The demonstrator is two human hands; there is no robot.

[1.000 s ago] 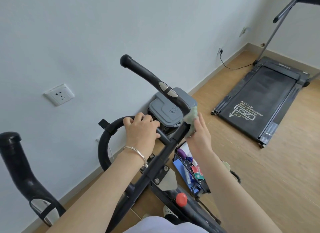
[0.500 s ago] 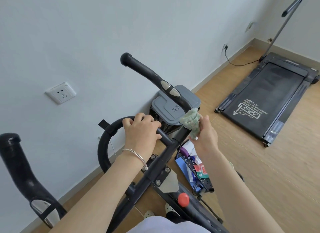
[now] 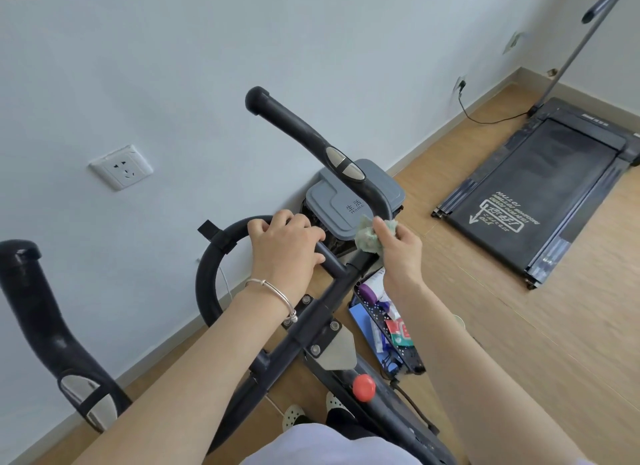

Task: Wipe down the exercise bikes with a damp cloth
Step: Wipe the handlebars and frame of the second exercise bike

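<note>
Silver bangle [image 3: 276, 292]; white perforated shoes [image 3: 293, 417]

a home workout room: an exercise bike [image 3: 332, 281] and a folding treadmill [image 3: 540, 191] stand on wood flooring [image 3: 519, 343] by a plain wall with a socket [image 3: 121, 167].

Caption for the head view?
Left hand grips the black bike handlebar; right hand holds a crumpled green cloth against it.
</note>
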